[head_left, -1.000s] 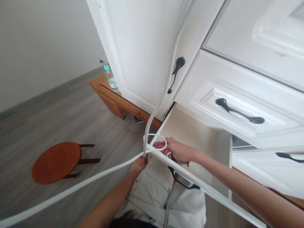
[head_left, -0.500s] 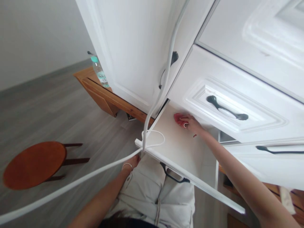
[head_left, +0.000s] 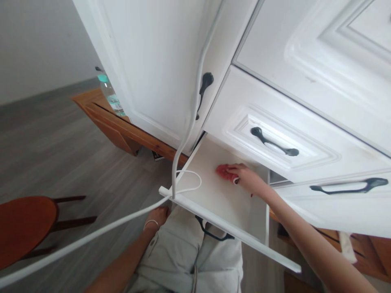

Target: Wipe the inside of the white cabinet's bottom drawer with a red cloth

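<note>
My right hand reaches down into the pulled-out white drawer. Its fingers press on a crumpled red cloth lying against the drawer's bottom; a white and dark round mark shows on the cloth beside the hand. My left hand, with a bracelet at the wrist, is low by my left thigh, close under the left end of the drawer front. Its fingers are curled, and what they may hold is hidden. A dark curved handle sits on the outside of the drawer front.
A thick white cable crosses in front of the drawer, with a thin loop over its edge. Closed white cabinet fronts surround it. A bottle stands on a wooden ledge; a round brown stool is at left.
My right hand has drawn the red cloth from near the drawer's back toward its front. The view has shifted right. My left hand stays by the drawer front's left end.
</note>
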A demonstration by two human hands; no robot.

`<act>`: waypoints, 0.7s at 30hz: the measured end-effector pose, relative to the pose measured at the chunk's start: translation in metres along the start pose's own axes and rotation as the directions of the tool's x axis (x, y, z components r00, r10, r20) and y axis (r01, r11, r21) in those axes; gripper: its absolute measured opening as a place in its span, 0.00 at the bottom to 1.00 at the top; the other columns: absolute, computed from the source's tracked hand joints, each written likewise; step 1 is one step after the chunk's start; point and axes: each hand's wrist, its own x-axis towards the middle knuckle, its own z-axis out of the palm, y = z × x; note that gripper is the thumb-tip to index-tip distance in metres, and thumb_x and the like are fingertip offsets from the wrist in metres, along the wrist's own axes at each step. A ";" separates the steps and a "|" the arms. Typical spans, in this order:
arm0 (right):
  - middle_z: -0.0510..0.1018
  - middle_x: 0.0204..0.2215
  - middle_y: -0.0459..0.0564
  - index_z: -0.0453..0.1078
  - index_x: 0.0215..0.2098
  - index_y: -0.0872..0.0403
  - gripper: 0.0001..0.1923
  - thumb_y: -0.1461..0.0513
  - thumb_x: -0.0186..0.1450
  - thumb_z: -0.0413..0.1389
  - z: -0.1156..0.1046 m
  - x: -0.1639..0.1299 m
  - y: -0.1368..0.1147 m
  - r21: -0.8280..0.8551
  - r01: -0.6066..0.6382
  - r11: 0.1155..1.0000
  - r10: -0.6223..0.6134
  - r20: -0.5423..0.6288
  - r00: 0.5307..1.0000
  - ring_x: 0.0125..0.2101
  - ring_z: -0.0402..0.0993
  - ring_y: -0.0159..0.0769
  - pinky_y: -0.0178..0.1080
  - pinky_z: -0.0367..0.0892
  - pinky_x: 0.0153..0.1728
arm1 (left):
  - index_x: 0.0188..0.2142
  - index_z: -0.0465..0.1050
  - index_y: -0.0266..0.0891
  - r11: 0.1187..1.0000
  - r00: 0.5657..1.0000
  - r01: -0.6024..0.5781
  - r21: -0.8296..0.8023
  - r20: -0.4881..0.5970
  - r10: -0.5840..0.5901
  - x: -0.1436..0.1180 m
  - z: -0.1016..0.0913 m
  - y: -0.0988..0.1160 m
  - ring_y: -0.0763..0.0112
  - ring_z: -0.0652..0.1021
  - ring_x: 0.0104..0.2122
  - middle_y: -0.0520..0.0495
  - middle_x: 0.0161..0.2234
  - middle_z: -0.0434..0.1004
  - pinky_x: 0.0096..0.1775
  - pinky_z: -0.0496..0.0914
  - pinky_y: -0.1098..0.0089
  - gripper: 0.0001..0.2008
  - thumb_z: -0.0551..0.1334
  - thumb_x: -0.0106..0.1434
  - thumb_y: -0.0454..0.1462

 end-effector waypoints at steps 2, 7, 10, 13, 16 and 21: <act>0.72 0.62 0.59 0.74 0.57 0.52 0.28 0.72 0.60 0.52 -0.004 0.005 0.032 -0.108 -0.227 0.968 0.212 -0.138 0.967 0.57 0.70 0.54 0.51 0.67 0.56 | 0.34 0.80 0.39 1.000 1.000 0.003 0.015 0.019 -0.003 0.000 0.000 -0.001 0.49 0.83 0.41 0.36 0.37 0.84 0.42 0.73 0.55 0.18 0.52 0.68 0.42; 0.74 0.57 0.61 0.78 0.52 0.55 0.25 0.73 0.59 0.53 0.005 -0.004 0.055 -0.079 -0.345 0.935 0.340 -0.069 0.938 0.54 0.72 0.50 0.47 0.65 0.57 | 0.36 0.79 0.39 1.000 0.999 0.013 0.020 0.046 -0.014 0.003 0.004 -0.005 0.49 0.82 0.40 0.34 0.38 0.84 0.41 0.73 0.55 0.19 0.51 0.68 0.44; 0.78 0.49 0.57 0.81 0.46 0.53 0.26 0.74 0.55 0.53 0.018 -0.026 0.029 0.048 -0.165 0.985 0.161 0.079 0.984 0.51 0.73 0.44 0.42 0.65 0.55 | 0.41 0.79 0.39 1.000 0.998 0.025 -0.001 0.057 -0.025 0.004 0.006 -0.006 0.48 0.82 0.41 0.32 0.41 0.83 0.42 0.74 0.54 0.17 0.52 0.67 0.43; 0.79 0.46 0.53 0.82 0.44 0.51 0.27 0.75 0.51 0.53 0.032 -0.053 -0.009 0.216 -0.006 0.976 -0.053 0.269 0.962 0.48 0.74 0.41 0.39 0.67 0.53 | 0.44 0.79 0.37 0.998 0.994 0.056 0.037 0.094 -0.059 0.004 0.004 -0.004 0.49 0.81 0.45 0.31 0.46 0.82 0.45 0.74 0.56 0.17 0.53 0.68 0.42; 0.80 0.45 0.52 0.82 0.46 0.50 0.29 0.75 0.52 0.52 0.033 -0.072 -0.029 0.308 0.030 0.951 -0.144 0.353 0.925 0.48 0.75 0.40 0.38 0.67 0.52 | 0.45 0.80 0.36 0.993 0.987 0.057 0.100 0.145 -0.071 0.003 -0.001 0.001 0.49 0.80 0.49 0.31 0.49 0.82 0.49 0.73 0.58 0.20 0.51 0.70 0.41; 0.80 0.51 0.52 0.80 0.48 0.49 0.26 0.73 0.56 0.54 0.001 -0.059 -0.004 0.015 -0.043 0.999 0.040 0.169 0.985 0.52 0.74 0.43 0.41 0.67 0.54 | 0.48 0.78 0.36 0.990 0.974 0.053 0.132 0.210 -0.081 0.002 -0.007 0.005 0.48 0.81 0.49 0.31 0.50 0.82 0.50 0.72 0.55 0.22 0.46 0.72 0.41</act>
